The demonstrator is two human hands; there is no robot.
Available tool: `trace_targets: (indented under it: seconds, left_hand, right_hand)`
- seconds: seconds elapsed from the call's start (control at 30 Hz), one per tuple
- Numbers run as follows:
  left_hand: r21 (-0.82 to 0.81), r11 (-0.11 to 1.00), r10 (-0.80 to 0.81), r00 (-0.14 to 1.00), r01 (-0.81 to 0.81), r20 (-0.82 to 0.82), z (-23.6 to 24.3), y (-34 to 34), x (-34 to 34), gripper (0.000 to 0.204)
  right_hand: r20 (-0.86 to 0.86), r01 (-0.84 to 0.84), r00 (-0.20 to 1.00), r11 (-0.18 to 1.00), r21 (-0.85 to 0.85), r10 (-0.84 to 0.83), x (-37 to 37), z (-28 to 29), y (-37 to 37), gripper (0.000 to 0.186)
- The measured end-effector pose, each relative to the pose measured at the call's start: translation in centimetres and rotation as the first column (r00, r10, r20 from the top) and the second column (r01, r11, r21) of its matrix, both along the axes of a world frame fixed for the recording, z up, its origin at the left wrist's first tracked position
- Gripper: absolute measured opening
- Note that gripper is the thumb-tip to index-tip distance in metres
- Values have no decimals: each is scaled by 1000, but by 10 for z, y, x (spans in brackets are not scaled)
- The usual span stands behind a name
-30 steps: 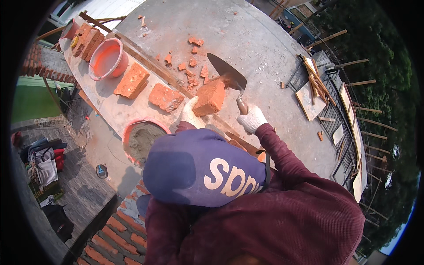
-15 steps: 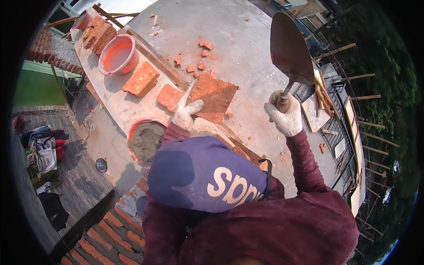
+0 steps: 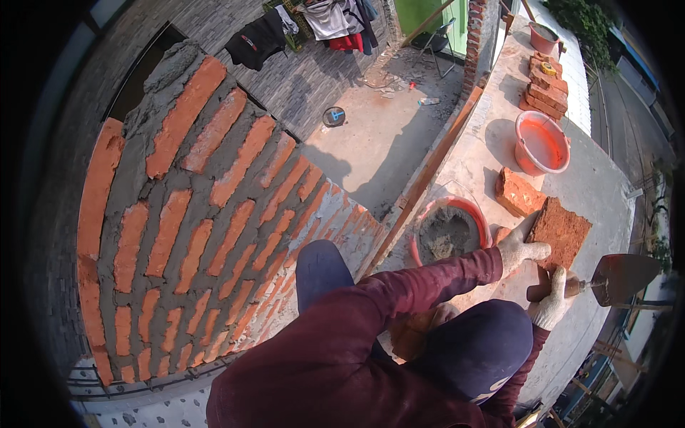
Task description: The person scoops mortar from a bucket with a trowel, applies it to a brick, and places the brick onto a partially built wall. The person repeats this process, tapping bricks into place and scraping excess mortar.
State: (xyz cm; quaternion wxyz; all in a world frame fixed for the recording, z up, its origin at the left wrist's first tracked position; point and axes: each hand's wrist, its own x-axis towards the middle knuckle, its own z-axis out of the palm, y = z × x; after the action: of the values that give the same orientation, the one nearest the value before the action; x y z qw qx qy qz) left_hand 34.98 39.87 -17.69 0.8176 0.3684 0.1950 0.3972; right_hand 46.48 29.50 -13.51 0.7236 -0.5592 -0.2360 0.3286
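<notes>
My left hand (image 3: 521,251), in a white glove, is closed on the near left edge of a rough orange-red brick (image 3: 561,232). In my right hand (image 3: 552,302), also gloved, is a trowel (image 3: 623,279). Its wooden handle lies in the closed fingers and its broad blade points right. The right fingertips reach up to the brick's lower edge; whether they bear on it I cannot tell. Left of my left hand stands a red bucket (image 3: 416,251) of grey mortar (image 3: 448,234). Another brick (image 3: 516,192) lies on the ledge just beyond the held one.
A brick wall with grey mortar joints (image 3: 193,242) rises at left. Farther along the ledge are a pink bucket (image 3: 542,143), stacked bricks (image 3: 546,94) and a small red bucket (image 3: 544,39). Beyond the ledge's wooden edge board (image 3: 435,164) lies a lower floor (image 3: 378,150).
My view has swung left, bringing the brick wall in. The raised trowel has come down beside the brick, its blade now sideways. My left hand still holds the brick.
</notes>
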Motion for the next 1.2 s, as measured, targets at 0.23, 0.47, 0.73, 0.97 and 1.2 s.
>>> trace_targets:
  seconds: [0.23, 0.47, 0.73, 0.97, 1.2]
  left_hand:
    - [779, 544, 750, 596, -311, -285, 154, 13, -117, 98]
    - [703, 214, 799, 292, 678, -525, 369, -30, -220, 91]
    - [662, 547, 620, 283, 513, -732, 517, -119, -303, 115]
    - [634, 763, 642, -25, 124, -767, 612, -113, -394, 120]
    - [536, 842, 502, -277, -59, -819, 573, 9, -515, 114]
  right_hand:
    - [4, -384, 923, 923, -29, 384, -8, 141, 72, 38]
    - [-23, -703, 606, 523, -482, 795, -75, 269, 88, 39]
    - [-346, -929, 246, 120, -349, 905, -187, 422, 58, 40]
    - [-283, -928, 314, 231, -291, 906, -223, 502, 75, 41]
    - [-352, -721, 605, 304, -622, 714, -114, 451, 7, 35]
